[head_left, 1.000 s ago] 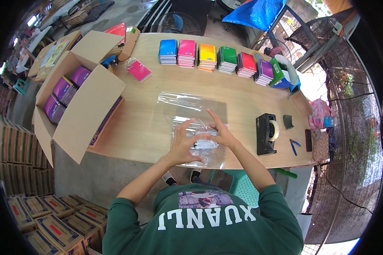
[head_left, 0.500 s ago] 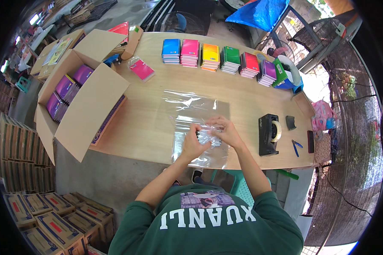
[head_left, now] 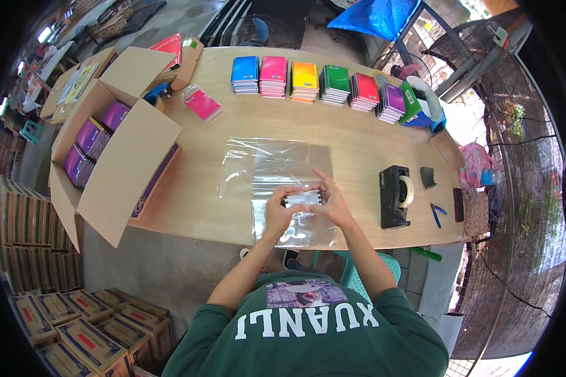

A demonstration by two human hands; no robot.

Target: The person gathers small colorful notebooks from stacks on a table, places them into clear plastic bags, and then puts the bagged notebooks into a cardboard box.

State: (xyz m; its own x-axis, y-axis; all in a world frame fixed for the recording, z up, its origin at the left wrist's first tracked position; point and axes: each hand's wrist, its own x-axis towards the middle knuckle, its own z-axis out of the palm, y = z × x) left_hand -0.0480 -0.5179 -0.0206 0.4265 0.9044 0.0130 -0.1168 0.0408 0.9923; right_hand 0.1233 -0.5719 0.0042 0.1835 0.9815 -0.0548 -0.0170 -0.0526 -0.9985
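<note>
Between our hands we hold a white bundle with dark ridged side edges, above the near part of the clear plastic sheets that lie on the worktop. Our left hand is curled around the bundle's left side, fingers along the far edge and thumb at the near edge. Our right hand closes on the right side in the same way, its index finger lifted clear, and our 2 thumbs come close together at the near edge.

Beyond the plastic sheets we see 6 stacks of notebooks in a row: blue, pink, yellow, green, red and purple. Beyond the sheets and to their left lies a clear-wrapped pink notebook. Well left of the sheets stands an open cardboard box with purple notebooks inside.

To the right of the sheets we have a black tape dispenser with a roll of tape, then, farther right, blue-handled pliers and a dark flat slab. Nearer to us than the sheets, below the worktop, is a green stool.
</note>
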